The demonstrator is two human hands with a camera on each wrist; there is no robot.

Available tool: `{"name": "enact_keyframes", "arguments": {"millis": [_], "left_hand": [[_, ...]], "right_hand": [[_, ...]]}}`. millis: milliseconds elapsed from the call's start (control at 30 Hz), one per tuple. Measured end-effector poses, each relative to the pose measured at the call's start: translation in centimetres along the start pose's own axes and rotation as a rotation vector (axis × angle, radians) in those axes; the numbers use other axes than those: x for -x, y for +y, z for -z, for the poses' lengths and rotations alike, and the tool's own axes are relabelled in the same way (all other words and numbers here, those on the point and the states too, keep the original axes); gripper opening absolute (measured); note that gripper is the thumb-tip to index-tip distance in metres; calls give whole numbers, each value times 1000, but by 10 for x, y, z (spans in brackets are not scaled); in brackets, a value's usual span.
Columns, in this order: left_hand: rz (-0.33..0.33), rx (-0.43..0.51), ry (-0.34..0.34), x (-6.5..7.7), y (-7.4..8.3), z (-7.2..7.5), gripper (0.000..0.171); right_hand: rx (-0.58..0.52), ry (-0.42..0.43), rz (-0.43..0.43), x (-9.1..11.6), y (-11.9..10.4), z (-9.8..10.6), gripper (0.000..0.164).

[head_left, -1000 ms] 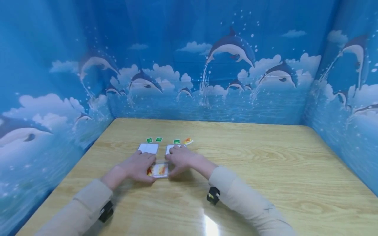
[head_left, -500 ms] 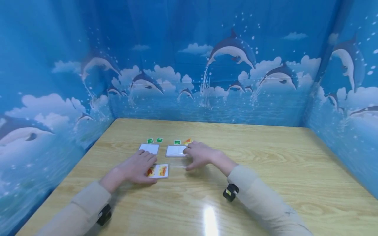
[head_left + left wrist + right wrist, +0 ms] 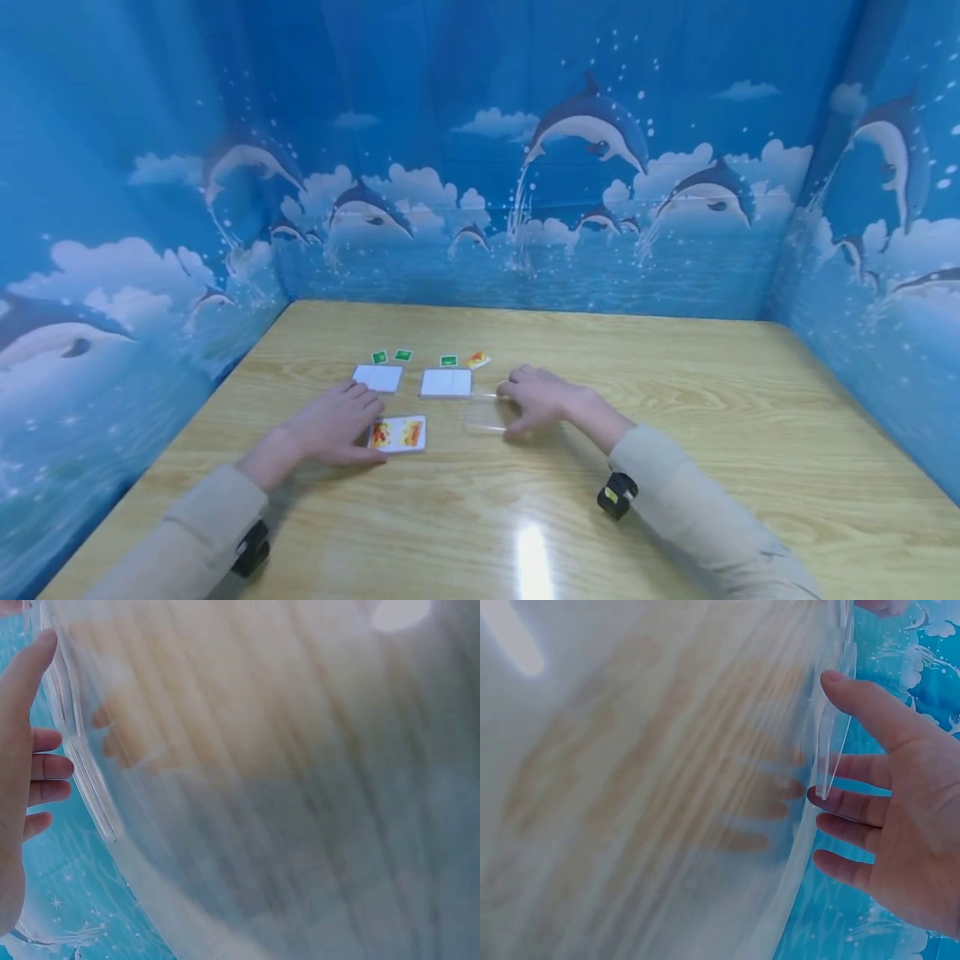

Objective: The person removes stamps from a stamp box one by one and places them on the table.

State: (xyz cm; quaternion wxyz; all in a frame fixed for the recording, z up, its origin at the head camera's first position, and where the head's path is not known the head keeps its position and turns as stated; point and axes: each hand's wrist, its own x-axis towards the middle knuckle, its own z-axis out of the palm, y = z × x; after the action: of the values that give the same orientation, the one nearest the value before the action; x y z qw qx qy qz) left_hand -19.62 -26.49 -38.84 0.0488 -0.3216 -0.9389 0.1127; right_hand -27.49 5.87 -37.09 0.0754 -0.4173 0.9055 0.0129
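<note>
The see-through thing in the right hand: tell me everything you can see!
The see-through thing looks rectangular and colourless, like plastic, with straight, shiny edges. The right hand grips it between thumb and fingers, covering one end. It's right of the orange-pictured case. I can't tell whether it touches the table.

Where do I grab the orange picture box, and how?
Probably pinch the near and far edges of the picture box, coming from the right. It lies flat, and its right end is uncovered, while the left hand is at its left end.
</note>
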Motion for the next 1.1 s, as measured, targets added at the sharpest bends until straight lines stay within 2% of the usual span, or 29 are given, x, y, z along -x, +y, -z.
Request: {"name": "enact_keyframes", "arguments": {"millis": [400, 900, 1100], "left_hand": [[22, 29, -33, 6, -1, -5, 71], [-8, 27, 8, 5, -3, -7, 67], [4, 43, -6, 4, -2, -6, 66]], "right_hand": [[-27, 3, -11, 8, 7, -5, 70], [-52, 7, 30, 12, 6, -7, 68], [-44, 8, 37, 11, 5, -6, 68]]}}
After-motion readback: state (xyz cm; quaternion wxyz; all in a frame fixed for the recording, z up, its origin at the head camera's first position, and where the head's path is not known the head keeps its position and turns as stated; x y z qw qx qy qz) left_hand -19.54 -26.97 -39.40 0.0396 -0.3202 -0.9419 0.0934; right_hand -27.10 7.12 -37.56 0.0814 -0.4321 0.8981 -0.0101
